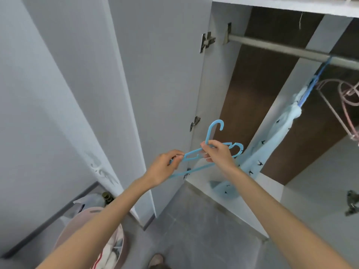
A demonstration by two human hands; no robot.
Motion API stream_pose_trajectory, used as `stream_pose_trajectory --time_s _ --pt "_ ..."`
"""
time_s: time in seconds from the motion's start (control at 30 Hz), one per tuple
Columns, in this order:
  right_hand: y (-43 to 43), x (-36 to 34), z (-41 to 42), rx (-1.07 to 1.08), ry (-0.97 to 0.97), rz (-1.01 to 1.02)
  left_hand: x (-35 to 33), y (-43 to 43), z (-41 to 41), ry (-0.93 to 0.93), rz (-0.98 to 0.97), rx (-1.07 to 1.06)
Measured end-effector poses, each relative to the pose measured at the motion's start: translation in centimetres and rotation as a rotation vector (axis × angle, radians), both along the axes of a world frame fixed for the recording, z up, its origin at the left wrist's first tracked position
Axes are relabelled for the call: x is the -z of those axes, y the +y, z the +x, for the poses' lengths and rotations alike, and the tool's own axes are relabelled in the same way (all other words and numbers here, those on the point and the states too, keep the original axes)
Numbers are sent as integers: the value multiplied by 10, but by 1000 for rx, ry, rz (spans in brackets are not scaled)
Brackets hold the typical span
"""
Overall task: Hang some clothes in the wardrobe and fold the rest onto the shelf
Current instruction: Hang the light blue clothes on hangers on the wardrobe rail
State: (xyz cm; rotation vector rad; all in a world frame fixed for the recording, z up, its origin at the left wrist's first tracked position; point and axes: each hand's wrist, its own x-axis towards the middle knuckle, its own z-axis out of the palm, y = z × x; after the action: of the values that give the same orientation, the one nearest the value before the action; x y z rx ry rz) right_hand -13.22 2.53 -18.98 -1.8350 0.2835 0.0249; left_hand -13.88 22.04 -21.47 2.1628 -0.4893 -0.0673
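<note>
Holding blue hanger [192, 152], door [165, 84] left, hung garment [279, 131] right, basket [89, 211] below

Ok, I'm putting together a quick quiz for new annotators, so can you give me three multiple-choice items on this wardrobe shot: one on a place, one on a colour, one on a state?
1. Where is the bird-print garment?
A. Hanging from the rail inside the wardrobe
B. In the basket on the floor
C. Draped over the person's forearm

2. What colour is the hanger that the left hand and right hand hold?
A. Pink
B. White
C. Blue

3. What state is that held hanger in?
A. Hooked on the rail
B. Bare, with no clothing on it
C. Carrying a shirt

Answers: 1 A, it hangs straight down from the rail; 2 C, its plastic is plainly blue; 3 B, both hands grip it in the air below the rail, with nothing on its bars.
</note>
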Motion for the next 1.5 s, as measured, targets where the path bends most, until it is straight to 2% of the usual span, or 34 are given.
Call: stream_pose_trajectory --time_s 0.23,0.5,0.77,0.87,0.93,1.2,1.37,1.5 --pt "60 46 -46 -29 141 55 39 74 -49 225 65 38" --pt "160 104 -85 -28 282 55 74 204 -100 429 42 -88" --pt "290 144 -139 118 358 94 126 358 -144 449 22 -169" --pt "330 161 -155 176 411 143 145 401 -162 429 -66 -312" --pt "349 174 -164 204 447 176 160 424 -173 481 -70 -424" --pt "385 235 -190 256 479 166 240 465 -209 701 -28 -546" --pt "380 300 -193 292 465 165 307 458 -206 727 13 -549" --pt "369 368 -196 284 435 86 380 440 -193 706 64 -495"
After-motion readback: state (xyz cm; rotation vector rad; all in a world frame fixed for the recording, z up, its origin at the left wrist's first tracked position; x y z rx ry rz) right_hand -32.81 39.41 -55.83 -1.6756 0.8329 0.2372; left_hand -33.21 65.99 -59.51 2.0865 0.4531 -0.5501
